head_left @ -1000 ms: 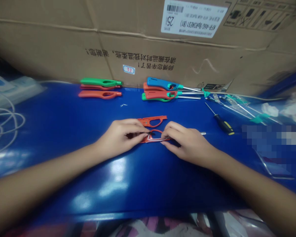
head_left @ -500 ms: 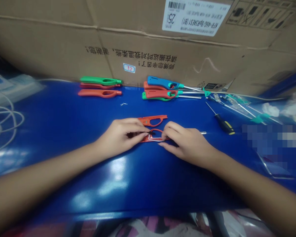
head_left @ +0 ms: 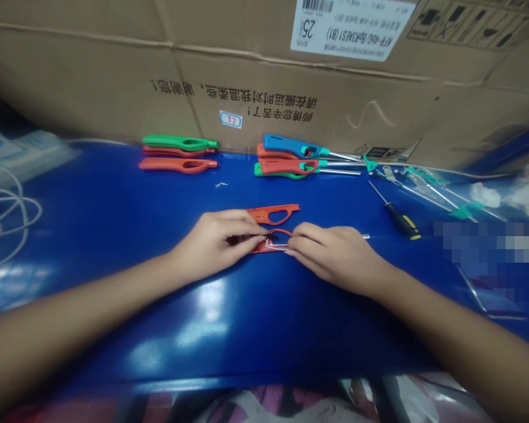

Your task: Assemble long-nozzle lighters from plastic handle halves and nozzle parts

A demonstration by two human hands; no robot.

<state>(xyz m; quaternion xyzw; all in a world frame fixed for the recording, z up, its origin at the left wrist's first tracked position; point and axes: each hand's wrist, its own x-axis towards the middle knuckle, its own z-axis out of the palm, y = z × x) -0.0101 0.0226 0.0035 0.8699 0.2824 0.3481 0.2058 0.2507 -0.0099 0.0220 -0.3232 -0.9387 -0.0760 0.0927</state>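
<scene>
On the blue table (head_left: 194,346), right fingers (head_left: 293,242) pinched on thin white wires (head_left: 277,247), left fingers (head_left: 261,234) closed on a small black part (head_left: 271,237), both over the lower orange shell (head_left: 261,248), just below its matching half (head_left: 275,215).

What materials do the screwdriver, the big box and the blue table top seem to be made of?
Screwdriver: the black-and-yellow handle looks like plastic, perhaps partly rubber; the thin grey shaft looks like metal.
Box: matte brown cardboard, judging by its creases and printing.
Table top: smooth and glossy, with bright reflections; plastic or painted metal, I cannot tell.
</scene>
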